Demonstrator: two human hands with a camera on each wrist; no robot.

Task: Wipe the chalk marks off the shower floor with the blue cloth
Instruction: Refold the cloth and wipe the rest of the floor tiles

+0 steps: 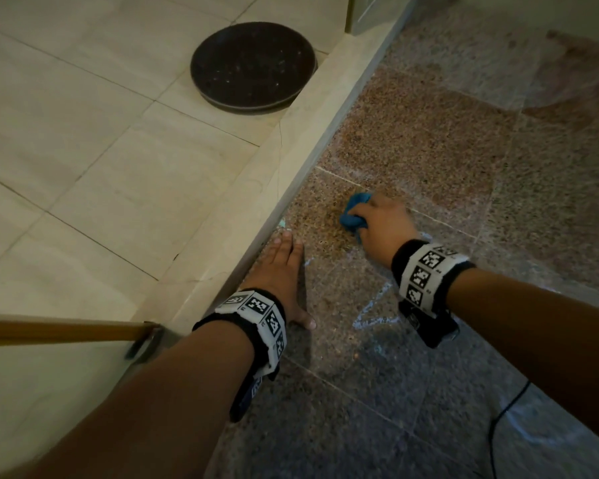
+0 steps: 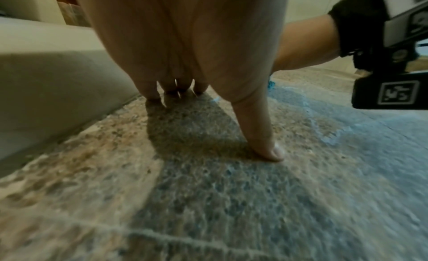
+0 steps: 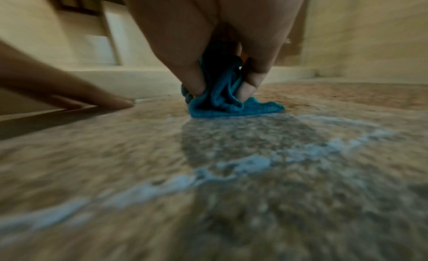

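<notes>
My right hand grips a bunched blue cloth and holds it down on the speckled granite shower floor. In the right wrist view the cloth is pinched between thumb and fingers, its lower edge on the floor. Pale blue chalk marks streak the floor near my right wrist, and the same chalk marks run across the right wrist view. My left hand lies flat on the floor beside the curb, fingers straight, thumb spread out.
A raised beige curb separates the shower floor from the beige tiles. A dark round pan sits on the tiles against the curb. A wooden handle enters from the left. A black cable lies lower right.
</notes>
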